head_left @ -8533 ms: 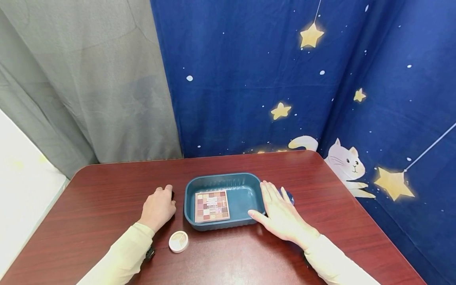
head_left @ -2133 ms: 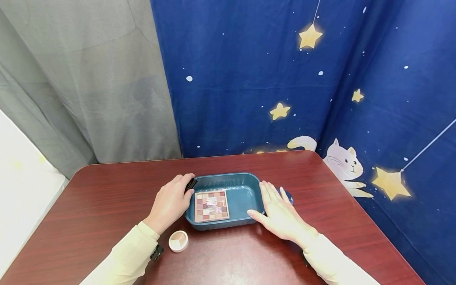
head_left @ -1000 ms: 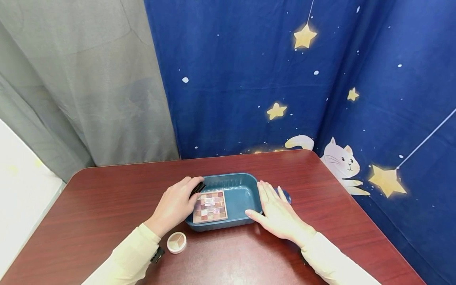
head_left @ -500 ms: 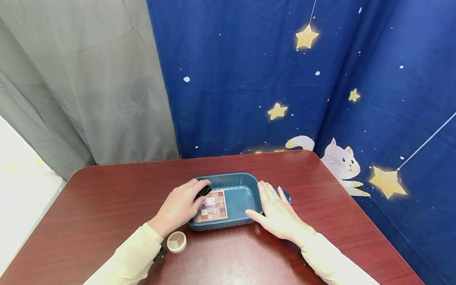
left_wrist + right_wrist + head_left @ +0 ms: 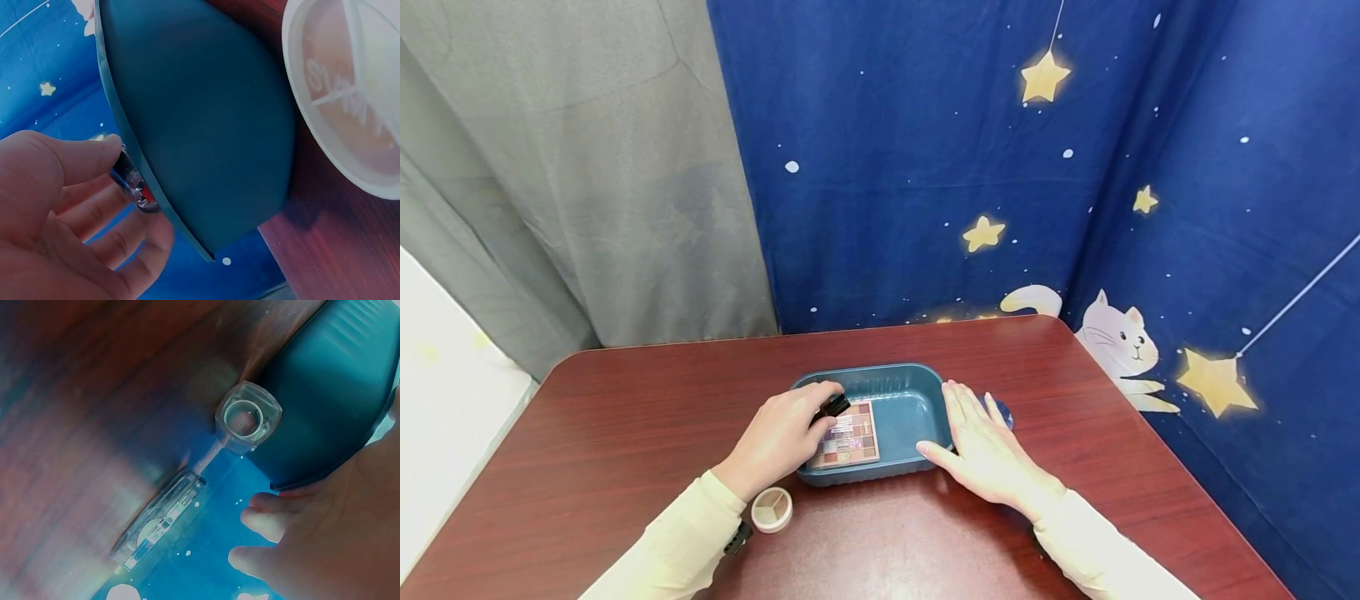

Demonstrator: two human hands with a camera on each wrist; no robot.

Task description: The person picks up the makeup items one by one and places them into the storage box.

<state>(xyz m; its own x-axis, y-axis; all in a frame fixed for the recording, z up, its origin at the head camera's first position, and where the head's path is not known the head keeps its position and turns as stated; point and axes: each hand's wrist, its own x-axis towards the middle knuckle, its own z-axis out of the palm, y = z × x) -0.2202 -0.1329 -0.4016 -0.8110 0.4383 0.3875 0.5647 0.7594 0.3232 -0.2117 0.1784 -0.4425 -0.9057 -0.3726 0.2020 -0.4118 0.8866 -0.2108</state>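
My left hand (image 5: 786,429) pinches a small black tube (image 5: 835,406) between thumb and fingers, over the left part of a teal plastic basin (image 5: 917,425). In the left wrist view the tube (image 5: 135,181) has a clear, shiny end with some red in it, partly hidden by the basin's rim. Below it in the basin lies an eyeshadow palette (image 5: 853,437) with many coloured squares, its left part covered by the hand. My right hand (image 5: 988,450) rests on the basin's right rim with its fingers straight and thumb spread.
A round white three-shade compact (image 5: 772,510) lies on the dark red table (image 5: 647,417), near the left wrist. A blue round item (image 5: 1000,412) shows behind the right hand. Beside the basin stand a clear small bottle (image 5: 248,417) and a clear flat case (image 5: 159,519).
My left hand has come from the table left of the basin, carrying the black tube right over the rim and above the palette. The right hand stays at the basin's right side.
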